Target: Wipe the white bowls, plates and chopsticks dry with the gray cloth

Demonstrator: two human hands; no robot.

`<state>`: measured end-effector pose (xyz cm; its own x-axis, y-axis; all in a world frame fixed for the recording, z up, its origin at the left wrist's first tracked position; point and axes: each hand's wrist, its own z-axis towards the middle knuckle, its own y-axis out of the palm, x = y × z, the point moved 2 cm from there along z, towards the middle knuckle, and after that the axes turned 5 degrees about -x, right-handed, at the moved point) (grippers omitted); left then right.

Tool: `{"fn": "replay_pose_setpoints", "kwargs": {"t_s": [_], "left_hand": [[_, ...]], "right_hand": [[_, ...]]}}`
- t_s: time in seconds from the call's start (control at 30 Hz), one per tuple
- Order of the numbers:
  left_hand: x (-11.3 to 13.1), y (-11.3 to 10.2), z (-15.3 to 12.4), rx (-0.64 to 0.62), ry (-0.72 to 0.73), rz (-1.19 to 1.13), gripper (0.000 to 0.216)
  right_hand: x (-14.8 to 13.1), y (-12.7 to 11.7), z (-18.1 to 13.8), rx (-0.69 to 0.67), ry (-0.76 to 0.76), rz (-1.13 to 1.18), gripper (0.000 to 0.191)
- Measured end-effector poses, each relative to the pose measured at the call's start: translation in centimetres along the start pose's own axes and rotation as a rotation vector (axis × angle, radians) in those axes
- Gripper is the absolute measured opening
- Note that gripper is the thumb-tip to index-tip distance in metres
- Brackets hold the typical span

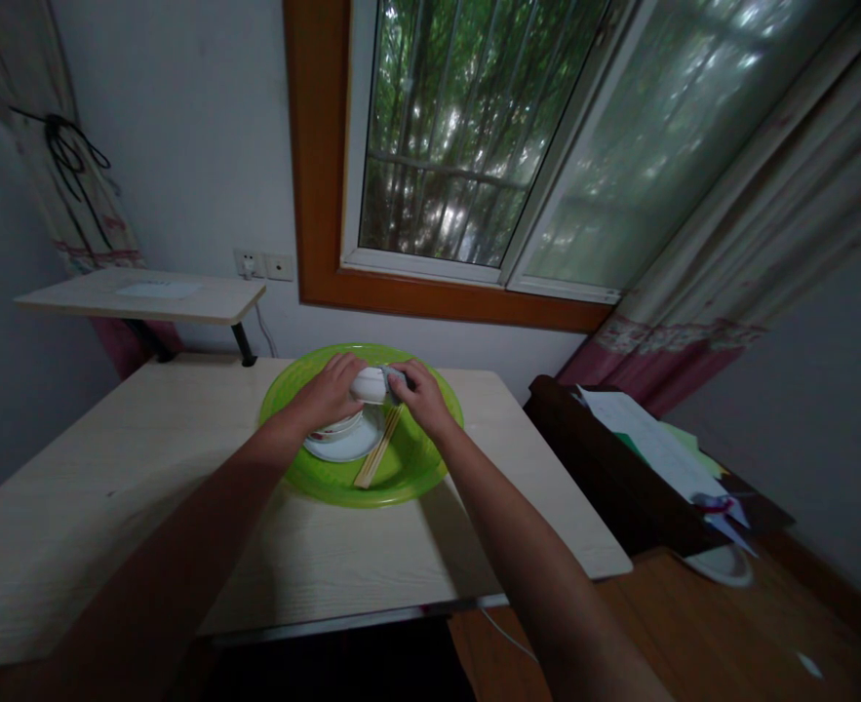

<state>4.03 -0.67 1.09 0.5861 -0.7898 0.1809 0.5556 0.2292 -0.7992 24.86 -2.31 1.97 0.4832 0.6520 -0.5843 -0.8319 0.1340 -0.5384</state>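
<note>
My left hand (333, 390) is closed on a small white bowl (370, 386), tilted on its side above a green basin (415, 468). In my right hand (422, 398) is a grey cloth (397, 378), pinched and pressed against the bowl's right side. Under my left hand, a few stacked bowls (339, 427) sit on a white plate (346, 448) in the basin, partly hidden by that hand. A bundle of light wooden chopsticks (378, 450) lies in the basin to the right of the plate.
The basin stands on a pale wooden table (371, 565) near the wall. A small raised shelf (144, 297) with a paper is at the table's left. Beyond the right edge, papers (656, 444) lie on a dark piece of furniture (583, 458).
</note>
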Motion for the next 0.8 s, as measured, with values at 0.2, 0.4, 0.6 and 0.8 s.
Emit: {"fn": "replay_pose_setpoints", "kwargs": {"t_s": [0.2,0.4,0.6,0.8], "left_hand": [[-0.2,0.11,0.01,0.007,-0.006,-0.048,0.055],[-0.26,0.27,0.04,0.026,-0.016,-0.052,0.053],[-0.21,0.22,0.02,0.024,0.001,-0.04,0.055],[-0.16,0.22,0.17,0.015,-0.01,-0.046,0.054]], "right_hand": [[-0.04,0.07,0.0,0.007,0.023,0.019,0.025],[-0.28,-0.01,-0.01,-0.005,0.028,0.041,0.025],[-0.1,0.05,0.0,0.006,0.029,0.057,0.026],[0.17,0.14,0.01,0.006,0.046,0.051,0.026]]}}
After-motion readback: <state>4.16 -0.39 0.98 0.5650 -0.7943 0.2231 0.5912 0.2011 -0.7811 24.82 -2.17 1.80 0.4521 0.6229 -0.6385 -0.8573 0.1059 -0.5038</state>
